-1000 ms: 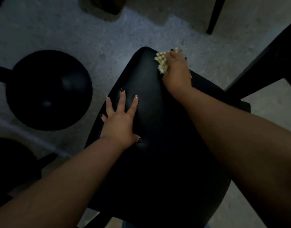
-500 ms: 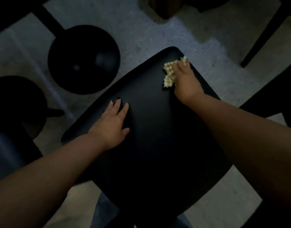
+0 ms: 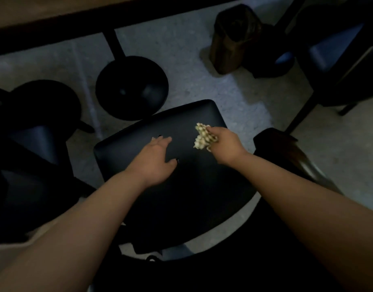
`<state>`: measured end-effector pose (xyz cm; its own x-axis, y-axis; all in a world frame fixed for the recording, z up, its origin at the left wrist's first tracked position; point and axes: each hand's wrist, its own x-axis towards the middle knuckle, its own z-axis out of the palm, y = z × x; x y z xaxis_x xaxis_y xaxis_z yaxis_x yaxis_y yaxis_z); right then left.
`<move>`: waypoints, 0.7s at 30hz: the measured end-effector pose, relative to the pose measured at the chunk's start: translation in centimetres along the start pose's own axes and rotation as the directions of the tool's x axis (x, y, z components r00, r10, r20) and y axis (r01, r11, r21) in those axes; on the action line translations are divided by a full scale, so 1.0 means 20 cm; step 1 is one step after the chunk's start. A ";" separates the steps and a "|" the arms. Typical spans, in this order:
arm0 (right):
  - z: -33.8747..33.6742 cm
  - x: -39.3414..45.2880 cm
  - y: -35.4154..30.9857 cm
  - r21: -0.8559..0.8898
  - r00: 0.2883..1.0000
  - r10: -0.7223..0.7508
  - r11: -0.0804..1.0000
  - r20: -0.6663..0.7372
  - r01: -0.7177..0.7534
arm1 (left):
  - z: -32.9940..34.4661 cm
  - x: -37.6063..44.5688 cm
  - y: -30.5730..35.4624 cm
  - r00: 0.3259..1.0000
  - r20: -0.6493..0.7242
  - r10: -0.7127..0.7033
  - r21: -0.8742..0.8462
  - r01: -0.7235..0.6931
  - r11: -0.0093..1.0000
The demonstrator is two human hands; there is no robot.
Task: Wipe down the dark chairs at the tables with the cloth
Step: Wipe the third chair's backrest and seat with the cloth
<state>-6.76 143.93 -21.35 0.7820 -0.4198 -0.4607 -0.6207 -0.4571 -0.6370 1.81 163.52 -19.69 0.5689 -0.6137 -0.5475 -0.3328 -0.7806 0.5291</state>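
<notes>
Since the earlier frame the right hand (image 3: 225, 142) has pulled back from the far corner of the seat toward its middle, the cloth with it, and the view has tipped up to take in more of the room. Judgement: the far edge looks covered, so this seat's wipe is likely near done or turning to the right side.

Largest first: grey floor (image 3: 202, 66), with a table edge (image 3: 55, 20) along the top. The dark chair seat (image 3: 181, 186) fills the centre, angled, its far corner pointing up-right. Beyond it a round black table base (image 3: 131, 89); another dark chair (image 3: 33, 127) on the left, one more on the far right (image 3: 337, 60). A brownish bin-like object (image 3: 234, 39) stands on the floor at the top, too dim to identify.

Left hand (image 3: 156, 159) lies flat on the seat, fingers straight and close together, thumb out, bracing it. Right hand is curled round the bunched pale cloth (image 3: 203, 137), gripping it; the cloth sits over the seat's right-of-centre part. Whether it touches the seat or is just lifted off cannot be told.
</notes>
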 end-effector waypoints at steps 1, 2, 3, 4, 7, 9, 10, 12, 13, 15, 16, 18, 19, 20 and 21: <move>-0.03 -0.08 -0.03 0.018 1.000 0.009 1.000 -0.008 -0.009 | 0.00 -0.07 0.03 1.000 -0.018 0.001 -0.035 -0.002 0.999; -0.06 -0.15 -0.06 0.039 1.000 0.020 0.999 -0.013 -0.019 | 0.00 -0.14 0.05 1.000 -0.029 -0.001 -0.069 -0.001 0.998; -0.08 -0.22 -0.07 0.063 0.999 0.034 0.998 -0.013 -0.033 | 0.01 -0.21 0.06 0.999 -0.034 -0.008 -0.095 0.005 0.995; -0.11 -0.28 -0.08 0.081 0.999 0.039 0.996 -0.013 -0.038 | 0.02 -0.28 0.07 0.999 -0.047 -0.019 -0.116 0.014 0.993; -0.17 -0.47 -0.09 0.066 0.999 0.025 0.998 -0.023 -0.023 | 0.08 -0.48 0.10 0.996 -0.068 -0.066 -0.148 0.055 0.987; -0.20 -0.57 -0.09 0.078 0.999 0.024 0.997 -0.029 -0.022 | 0.12 -0.60 0.12 0.992 -0.058 -0.112 -0.178 0.100 0.979; -0.23 -0.62 -0.09 0.093 0.999 0.029 0.995 -0.023 -0.026 | 0.14 -0.65 0.14 0.990 -0.060 -0.131 -0.203 0.117 0.972; -0.28 -0.69 -0.09 0.106 1.000 0.016 0.994 0.003 -0.016 | 0.17 -0.73 0.20 0.983 -0.083 -0.166 -0.255 0.140 0.957; -0.30 -0.71 -0.09 0.103 1.000 0.000 0.995 0.019 -0.002 | 0.19 -0.76 0.22 0.978 -0.096 -0.185 -0.275 0.152 0.949; -0.37 -0.73 -0.08 0.070 0.996 -0.046 0.997 0.073 0.041 | 0.22 -0.79 0.29 0.966 -0.120 -0.229 -0.317 0.181 0.931; -0.41 -0.72 -0.08 0.052 0.992 -0.070 0.997 0.104 0.065 | 0.23 -0.78 0.32 0.958 -0.134 -0.254 -0.337 0.197 0.921; -0.49 -0.68 -0.06 0.048 0.979 -0.129 0.991 0.160 0.123 | 0.26 -0.76 0.40 0.935 -0.163 -0.315 -0.385 0.234 0.893; -0.53 -0.65 -0.06 0.055 0.971 -0.155 0.987 0.180 0.148 | 0.27 -0.75 0.44 0.920 -0.179 -0.350 -0.412 0.253 0.875; -0.57 -0.63 -0.05 0.064 0.965 -0.176 0.984 0.196 0.166 | 0.29 -0.73 0.48 0.901 -0.199 -0.385 -0.443 0.268 0.856; -0.62 -0.59 -0.04 0.075 0.960 -0.188 0.982 0.208 0.176 | 0.31 -0.70 0.53 0.883 -0.219 -0.416 -0.473 0.276 0.836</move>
<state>-16.31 139.60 -7.81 0.8789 -0.1540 -0.4514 -0.4677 -0.4635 -0.7526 -14.30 163.14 -10.41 0.8051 -0.1915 -0.5614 0.2349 -0.7662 0.5981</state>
